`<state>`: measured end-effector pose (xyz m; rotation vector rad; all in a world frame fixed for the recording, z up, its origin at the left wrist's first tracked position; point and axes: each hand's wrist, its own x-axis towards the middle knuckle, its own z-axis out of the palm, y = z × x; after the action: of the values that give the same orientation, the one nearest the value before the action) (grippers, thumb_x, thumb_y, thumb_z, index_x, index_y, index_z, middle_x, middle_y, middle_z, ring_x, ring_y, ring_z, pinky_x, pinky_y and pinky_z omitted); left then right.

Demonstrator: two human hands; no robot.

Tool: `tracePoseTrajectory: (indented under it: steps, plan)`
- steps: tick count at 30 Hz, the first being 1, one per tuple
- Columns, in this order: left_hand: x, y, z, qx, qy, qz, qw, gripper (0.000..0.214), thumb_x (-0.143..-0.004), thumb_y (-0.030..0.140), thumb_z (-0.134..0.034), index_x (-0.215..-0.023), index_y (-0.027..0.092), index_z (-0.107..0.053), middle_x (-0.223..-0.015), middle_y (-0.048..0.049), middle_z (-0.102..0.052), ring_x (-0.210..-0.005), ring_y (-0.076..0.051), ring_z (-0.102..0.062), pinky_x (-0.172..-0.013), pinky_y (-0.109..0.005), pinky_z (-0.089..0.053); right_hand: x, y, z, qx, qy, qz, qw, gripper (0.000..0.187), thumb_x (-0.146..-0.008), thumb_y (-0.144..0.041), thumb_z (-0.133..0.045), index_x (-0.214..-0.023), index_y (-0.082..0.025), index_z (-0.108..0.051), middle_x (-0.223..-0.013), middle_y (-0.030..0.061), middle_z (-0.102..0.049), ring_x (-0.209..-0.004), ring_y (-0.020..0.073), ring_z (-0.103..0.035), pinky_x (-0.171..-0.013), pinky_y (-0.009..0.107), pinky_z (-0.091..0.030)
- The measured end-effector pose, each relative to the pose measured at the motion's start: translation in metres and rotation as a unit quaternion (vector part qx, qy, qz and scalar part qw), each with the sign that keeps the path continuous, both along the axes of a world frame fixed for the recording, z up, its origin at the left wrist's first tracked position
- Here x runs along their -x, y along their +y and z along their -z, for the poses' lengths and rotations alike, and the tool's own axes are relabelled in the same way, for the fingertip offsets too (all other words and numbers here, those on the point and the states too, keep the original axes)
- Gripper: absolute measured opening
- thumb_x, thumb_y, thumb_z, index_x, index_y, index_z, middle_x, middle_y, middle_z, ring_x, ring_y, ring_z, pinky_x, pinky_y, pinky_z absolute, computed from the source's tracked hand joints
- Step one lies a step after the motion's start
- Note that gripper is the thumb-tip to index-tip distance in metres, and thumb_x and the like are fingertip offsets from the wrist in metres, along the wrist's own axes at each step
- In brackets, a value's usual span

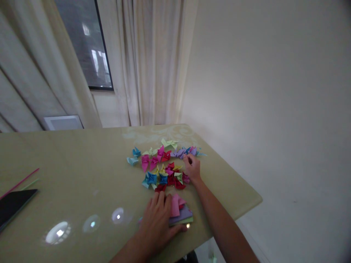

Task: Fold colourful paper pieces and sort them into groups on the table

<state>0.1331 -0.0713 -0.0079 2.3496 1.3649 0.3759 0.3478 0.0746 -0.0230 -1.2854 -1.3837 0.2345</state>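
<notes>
My left hand (158,215) lies flat near the table's front edge, fingers stretched out over the left part of a stack of coloured paper (181,218). On the stack rests a pink folded paper (175,205), beside those fingers. Farther out, my right hand (192,167) is closed, its fingertips at a purple folded paper piece (179,153) in the back row. Whether it grips that piece is hidden. Just beyond my left fingers sits a cluster of red, blue, yellow and green origami pieces (171,179). Behind it are magenta origami pieces (154,160) and pale green ones (168,144).
A pale glossy table (90,160) carries everything, with its right edge close to a white wall (274,109). At far left are a black flat object (15,204) and a thin pink stick (23,182). Curtains (153,62) hang behind.
</notes>
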Motion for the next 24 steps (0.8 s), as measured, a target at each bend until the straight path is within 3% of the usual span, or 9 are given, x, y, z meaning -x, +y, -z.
tracePoseTrajectory:
  steps: [7,11,15,19,24]
  plan:
    - [-0.003,0.002,-0.002,0.036,-0.011,0.03,0.999,0.052,-0.083,0.053,-0.08,-0.116,0.015,-0.065,-0.125,-0.0135,-0.061,-0.12,-0.034,-0.053,-0.106,-0.048,-0.043,0.002,-0.002,-0.003,0.002,-0.002,-0.006,1.0,0.044,-0.097,-0.05,-0.054,-0.065,-0.022,-0.047,-0.057,-0.0059,-0.038,-0.055,0.0121,-0.037,-0.055,0.027,-0.029]
    - [-0.014,0.005,0.004,0.039,0.02,0.068,0.997,0.041,-0.09,0.04,-0.075,-0.12,0.014,-0.064,-0.122,-0.0129,-0.063,-0.114,-0.03,-0.057,-0.102,-0.043,-0.047,0.002,-0.002,-0.004,-0.001,-0.002,-0.006,1.0,0.044,-0.097,-0.05,-0.055,-0.064,-0.022,-0.046,-0.057,-0.006,-0.037,-0.055,0.0119,-0.036,-0.055,0.027,-0.028]
    - [-0.022,0.004,0.022,-0.052,0.12,0.093,0.987,0.037,-0.092,0.025,-0.071,-0.126,0.011,-0.064,-0.123,-0.0172,-0.065,-0.116,-0.033,-0.059,-0.101,-0.047,-0.05,0.002,-0.002,-0.005,-0.004,-0.001,-0.009,1.0,0.045,-0.097,-0.05,-0.055,-0.063,-0.022,-0.045,-0.058,-0.006,-0.036,-0.055,0.012,-0.036,-0.055,0.027,-0.029]
    - [-0.018,0.003,0.042,-0.174,0.135,0.116,0.969,0.031,-0.097,0.006,-0.054,-0.125,0.015,-0.065,-0.119,-0.0143,-0.066,-0.108,-0.029,-0.063,-0.091,-0.043,-0.055,0.002,-0.003,-0.005,-0.004,0.002,-0.009,1.0,0.045,-0.097,-0.05,-0.054,-0.064,-0.022,-0.046,-0.058,-0.006,-0.036,-0.055,0.0122,-0.036,-0.054,0.027,-0.029]
    - [-0.006,0.009,0.041,-0.149,0.095,0.133,0.975,0.042,-0.095,0.0,-0.048,-0.129,0.017,-0.064,-0.12,-0.0129,-0.066,-0.114,-0.026,-0.062,-0.099,-0.039,-0.053,0.003,-0.004,-0.005,0.0,-0.003,-0.011,1.0,0.045,-0.096,-0.05,-0.056,-0.062,-0.022,-0.045,-0.058,-0.0057,-0.037,-0.056,0.0123,-0.036,-0.055,0.027,-0.029]
